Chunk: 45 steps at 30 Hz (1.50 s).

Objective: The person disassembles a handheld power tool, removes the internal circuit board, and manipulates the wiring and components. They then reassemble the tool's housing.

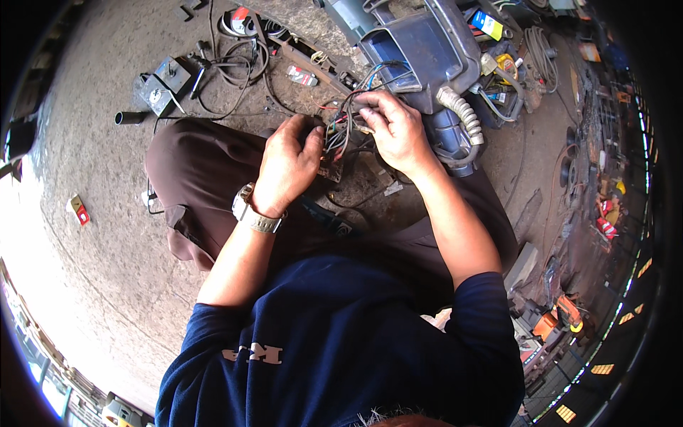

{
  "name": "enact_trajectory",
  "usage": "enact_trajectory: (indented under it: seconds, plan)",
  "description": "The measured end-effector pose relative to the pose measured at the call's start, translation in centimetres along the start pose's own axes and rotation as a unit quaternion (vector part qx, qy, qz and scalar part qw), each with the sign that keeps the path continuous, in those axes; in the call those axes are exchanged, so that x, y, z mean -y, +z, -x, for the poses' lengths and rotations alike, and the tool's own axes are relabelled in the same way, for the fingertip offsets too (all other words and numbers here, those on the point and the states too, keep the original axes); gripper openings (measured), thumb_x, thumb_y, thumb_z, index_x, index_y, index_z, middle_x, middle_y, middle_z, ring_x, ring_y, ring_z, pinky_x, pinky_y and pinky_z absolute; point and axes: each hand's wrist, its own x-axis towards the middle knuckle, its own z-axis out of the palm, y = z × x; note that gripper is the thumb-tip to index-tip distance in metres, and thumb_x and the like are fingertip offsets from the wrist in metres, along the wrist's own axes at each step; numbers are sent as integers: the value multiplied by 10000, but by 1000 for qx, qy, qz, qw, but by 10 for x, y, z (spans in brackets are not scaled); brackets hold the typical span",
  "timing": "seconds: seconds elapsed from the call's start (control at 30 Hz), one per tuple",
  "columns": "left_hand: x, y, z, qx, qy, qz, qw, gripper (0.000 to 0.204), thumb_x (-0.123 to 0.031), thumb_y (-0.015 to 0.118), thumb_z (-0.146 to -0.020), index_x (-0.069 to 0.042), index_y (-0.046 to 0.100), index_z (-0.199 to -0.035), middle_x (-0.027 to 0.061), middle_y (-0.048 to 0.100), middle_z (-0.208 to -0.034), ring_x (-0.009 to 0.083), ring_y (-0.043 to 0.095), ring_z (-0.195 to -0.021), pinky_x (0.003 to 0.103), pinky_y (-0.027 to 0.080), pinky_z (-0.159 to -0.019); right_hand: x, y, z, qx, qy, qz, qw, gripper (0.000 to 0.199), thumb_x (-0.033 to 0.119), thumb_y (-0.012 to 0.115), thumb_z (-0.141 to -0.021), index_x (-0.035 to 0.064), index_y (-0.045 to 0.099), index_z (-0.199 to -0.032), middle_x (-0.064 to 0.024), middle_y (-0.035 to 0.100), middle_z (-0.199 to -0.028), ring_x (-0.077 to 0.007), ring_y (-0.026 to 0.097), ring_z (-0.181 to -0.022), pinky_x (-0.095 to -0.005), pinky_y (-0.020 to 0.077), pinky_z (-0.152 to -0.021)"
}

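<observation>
A tangled bundle of thin electrical wires [340, 134], black, grey, red and green, lies between my hands above the floor. My right hand [398, 135] is closed on the bundle's right side, with thumb and fingers curled round some wires. On the other side, my left hand [290, 158] has its fingers bent in and its thumb near them, close to the bundle's left edge; what they pinch is hidden. Several of the wires run up toward a dark grey plastic machine housing [420, 53] just beyond my right hand. A ribbed grey hose [461, 115] hangs from that housing.
A metal box [165, 87] and coiled black cable [238, 67] lie at the far left, near a short black tube [131, 117]. Yellow and blue packages [487, 25] and coiled grey cable [539, 60] are at the far right. A red-and-yellow packet [78, 209] rests on the left floor.
</observation>
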Motion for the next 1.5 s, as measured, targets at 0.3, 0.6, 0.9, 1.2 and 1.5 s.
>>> enact_trajectory:
  seconds: [0.3, 0.6, 0.9, 1.2, 1.5]
  plan:
    - [-7, -19, 2, 109, -40, 137, 984, 376, -159, 638, -988, 54, 615, -1299, 105, 706, -1146, 153, 643, -1053, 314, 513, -945, -3, 0, 2, -6, -39, 41, 998, 408, -2, 669, -928, 35, 632, -1333, -181, 685, -1133, -356, 695, -1010, -376, 560, -868]
    - [-12, -13, -1, 63, 101, -2, 993, 664, -245, 910, -711, 37, 604, -1229, 214, 647, -1108, 407, 646, -1040, 457, 533, -913, -5, 0, 0, -4, 17, -28, 999, 417, -72, 615, -934, 21, 637, -1340, -172, 703, -1206, -272, 712, -1106, -344, 555, -949]
    - [-12, -4, 2, -16, 64, -109, 992, 648, -237, 918, -689, 43, 610, -1186, 206, 620, -1030, 406, 641, -996, 445, 547, -859, 3, -9, -2, -3, 26, -179, 983, 299, 45, 652, -944, 33, 693, -1241, -135, 682, -1269, -278, 655, -1199, -383, 502, -1047]
    - [-15, 2, 2, -10, 79, -112, 991, 837, -160, 881, -704, 13, 463, -1408, 241, 578, -1158, 416, 619, -1060, 452, 542, -911, 19, -7, -10, 2, -157, 51, 986, 283, 60, 768, -850, 86, 716, -1127, -128, 637, -1074, -302, 677, -952, -371, 569, -810]
    - [-10, 16, 7, -66, 116, -80, 988, 1077, -114, 858, -715, 26, 236, -1584, 256, 554, -1292, 403, 599, -1130, 454, 525, -973, 19, -11, -6, 91, -88, 131, 983, 172, 148, 748, -894, 71, 673, -1029, -148, 605, -974, -371, 670, -866, -448, 566, -736]
